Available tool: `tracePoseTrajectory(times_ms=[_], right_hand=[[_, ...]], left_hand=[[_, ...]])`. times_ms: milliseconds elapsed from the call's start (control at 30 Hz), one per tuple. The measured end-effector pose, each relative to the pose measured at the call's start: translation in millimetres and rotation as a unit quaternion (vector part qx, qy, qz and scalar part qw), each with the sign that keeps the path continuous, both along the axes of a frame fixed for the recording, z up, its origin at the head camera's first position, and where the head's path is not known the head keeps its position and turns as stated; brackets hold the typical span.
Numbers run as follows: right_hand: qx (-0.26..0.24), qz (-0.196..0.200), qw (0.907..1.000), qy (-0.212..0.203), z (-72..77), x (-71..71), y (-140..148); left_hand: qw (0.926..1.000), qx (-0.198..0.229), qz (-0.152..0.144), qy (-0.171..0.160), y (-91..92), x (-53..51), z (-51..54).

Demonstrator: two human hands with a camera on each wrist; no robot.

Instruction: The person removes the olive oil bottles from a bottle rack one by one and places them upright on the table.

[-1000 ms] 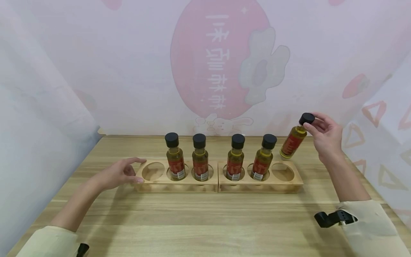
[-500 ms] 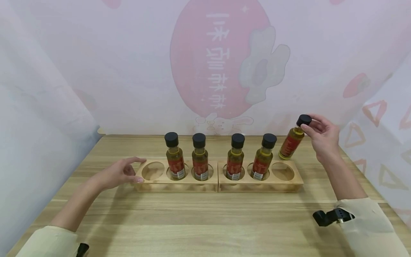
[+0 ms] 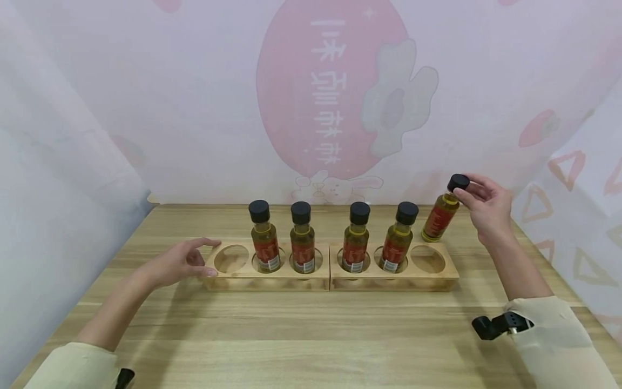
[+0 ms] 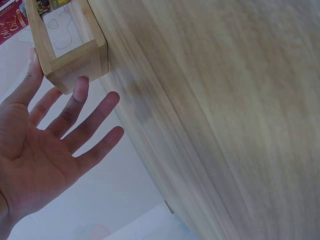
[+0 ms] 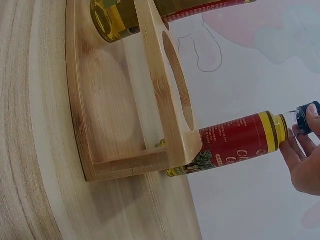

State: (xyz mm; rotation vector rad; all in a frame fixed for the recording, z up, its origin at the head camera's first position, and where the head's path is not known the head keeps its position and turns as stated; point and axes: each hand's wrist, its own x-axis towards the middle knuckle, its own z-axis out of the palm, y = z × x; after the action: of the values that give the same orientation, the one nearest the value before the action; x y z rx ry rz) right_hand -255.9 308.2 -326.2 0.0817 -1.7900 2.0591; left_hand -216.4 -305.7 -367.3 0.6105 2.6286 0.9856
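Behind the right end of the right wooden bottle rack [image 3: 449, 278], my right hand [image 3: 491, 208] pinches the black cap of an olive oil bottle [image 3: 440, 217]. This bottle leans with its base toward the rack and its cap to the right. In the right wrist view, the bottle's red label [image 5: 235, 142] shows past the rack's end. My left hand [image 3: 170, 263] holds the left end of the left wooden bottle rack [image 3: 272, 283], thumb at the front corner and index finger at the back one. In the left wrist view, the other fingers spread beside the rack's end.
Two bottles [image 3: 265, 240] [image 3: 303, 243] stand in the left rack, whose leftmost hole is bare. Two more bottles [image 3: 356, 243] [image 3: 397, 240] stand in the right rack, with its rightmost hole bare. A patterned curtain [image 3: 209, 108] rises behind the wooden table [image 3: 311, 340].
My right hand has moved slightly left and down with the bottle, bringing its base nearer the right rack's back edge. My left hand and the racks have stayed put.
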Motion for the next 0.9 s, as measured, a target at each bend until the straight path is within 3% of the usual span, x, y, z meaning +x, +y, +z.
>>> tracePoseTrajectory(times_ms=[900], right_hand=[[-0.017, -0.016, 0.9991, -0.036, 0.4, -6.7, 2.1]], left_hand=[[1.0, 0.0, 0.004, -0.007, 0.5, 2.1, 1.9]])
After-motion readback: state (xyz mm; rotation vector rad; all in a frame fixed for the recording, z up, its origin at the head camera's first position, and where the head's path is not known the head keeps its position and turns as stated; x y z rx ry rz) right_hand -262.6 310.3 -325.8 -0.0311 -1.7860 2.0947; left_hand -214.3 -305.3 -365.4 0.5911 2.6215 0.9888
